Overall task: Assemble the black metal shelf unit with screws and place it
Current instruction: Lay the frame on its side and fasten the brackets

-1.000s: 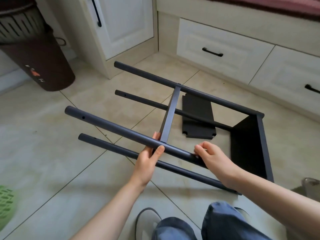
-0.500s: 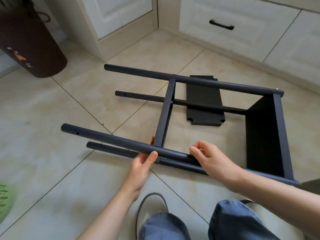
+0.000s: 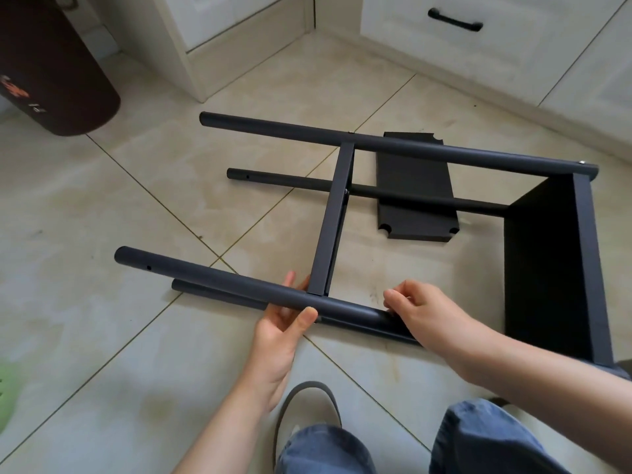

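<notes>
on the tiled floor [image 3: 102, 206] a half-built black shelf frame [image 3: 333, 220] lies on its side, its four round poles running roughly left to right. the nearest upper pole [image 3: 219, 283] is lifted off the tiles; the left hand [image 3: 278, 328] grasps it from below, thumb over the front and fingers showing behind it, just left of where a flat middle shelf [image 3: 330, 227] meets the pole edge-on. the right hand [image 3: 422, 316] is a little further along the same pole, fingers curled down onto it in a grip, with the wrist covering the pole beyond that point. a second near pole [image 3: 205, 292] sits just beneath and behind the held one, low by the floor. the far upper pole [image 3: 393, 145] carries a small screw head where the middle shelf joins it and another near its right end. the far lower pole [image 3: 290, 181] runs along the tiles, with a hole near its open left end. at the right end of the frame a wider shelf panel [image 3: 554, 268] stands upright between the poles. a loose black shelf panel [image 3: 415, 200] lies flat on the floor behind the frame, partly under the far poles, with notched corners. a dark brown bin [image 3: 51, 73] stands at the upper left, white cabinets with a black drawer handle [image 3: 455, 20] run along the back, and a shoe [image 3: 307, 412] and blue trouser knees are at the bottom edge.
</notes>
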Demonstrator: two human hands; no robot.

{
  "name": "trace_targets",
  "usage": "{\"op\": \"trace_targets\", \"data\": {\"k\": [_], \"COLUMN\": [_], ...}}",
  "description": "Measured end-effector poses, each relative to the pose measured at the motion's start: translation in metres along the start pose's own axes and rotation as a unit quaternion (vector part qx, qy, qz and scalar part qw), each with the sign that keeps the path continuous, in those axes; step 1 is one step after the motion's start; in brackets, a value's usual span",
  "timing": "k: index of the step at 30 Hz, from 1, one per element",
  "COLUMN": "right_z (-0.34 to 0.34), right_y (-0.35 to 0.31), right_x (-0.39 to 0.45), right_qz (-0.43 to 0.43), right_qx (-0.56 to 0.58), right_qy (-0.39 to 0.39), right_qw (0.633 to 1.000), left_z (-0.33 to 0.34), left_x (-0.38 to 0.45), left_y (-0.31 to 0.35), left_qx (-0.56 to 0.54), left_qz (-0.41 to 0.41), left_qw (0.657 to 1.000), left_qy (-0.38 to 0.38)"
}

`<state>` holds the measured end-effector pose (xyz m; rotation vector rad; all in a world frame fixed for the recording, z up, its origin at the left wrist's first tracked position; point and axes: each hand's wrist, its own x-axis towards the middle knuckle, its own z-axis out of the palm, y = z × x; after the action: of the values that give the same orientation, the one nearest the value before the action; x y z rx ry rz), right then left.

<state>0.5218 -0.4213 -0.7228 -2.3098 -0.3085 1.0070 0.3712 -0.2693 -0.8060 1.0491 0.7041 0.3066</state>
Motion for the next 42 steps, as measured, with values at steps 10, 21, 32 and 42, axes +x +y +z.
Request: {"op": "trace_targets", "data": {"k": [10, 21, 32, 42], "right_z": [-0.003, -0.004, -0.033, -0.021], "right_y": [-0.012, -0.014, 0.01, 0.003], "right_x": [0.0, -0.004, 0.002, 0.026], "right_qz": [-0.001, -0.037, -0.026, -0.091], "right_qx": [-0.019, -0.036, -0.136, 0.058], "right_qy": [-0.022, -0.036, -0.076, -0.109], "right_qw": [1.0, 0.998, 0.987, 0.988], "left_z": [0.008, 0.005, 0.012, 0.014], "left_x": [-0.013, 0.057, 0.047, 0.044], "left_y": [0.042, 0.127, 0.096, 0.095], "left_qx": [0.348, 0.782, 0.693, 0.685], "left_qz": [0.183, 0.283, 0.303, 0.3], "left_qw": [0.883, 0.507, 0.587, 0.602], "left_qy": [0.255, -0.228, -0.287, -0.281]}}
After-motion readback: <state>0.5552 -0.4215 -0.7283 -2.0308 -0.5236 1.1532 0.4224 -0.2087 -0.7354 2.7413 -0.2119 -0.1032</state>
